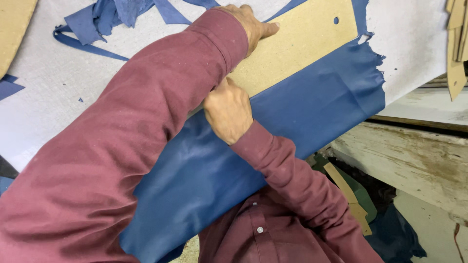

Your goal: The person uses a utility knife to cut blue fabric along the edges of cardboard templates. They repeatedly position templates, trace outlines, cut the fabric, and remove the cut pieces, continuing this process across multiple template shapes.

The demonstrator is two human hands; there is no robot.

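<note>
A tan cardboard template (302, 44) with a small round hole lies on a sheet of blue leather (312, 107) on the grey worktable (48, 83). My left hand (253, 24) reaches across and presses flat on the template's far side. My right hand (226, 114) is curled into a fist at the template's near edge, resting on the leather. Whatever is inside the fist is hidden. Both arms wear maroon sleeves, and the left sleeve covers much of the template and leather.
Blue leather offcuts (112, 17) lie at the back left. More tan templates sit at the far left (12, 29) and hang at the right (457, 53). A worn white bench edge (404, 160) and scraps on the floor lie to the right.
</note>
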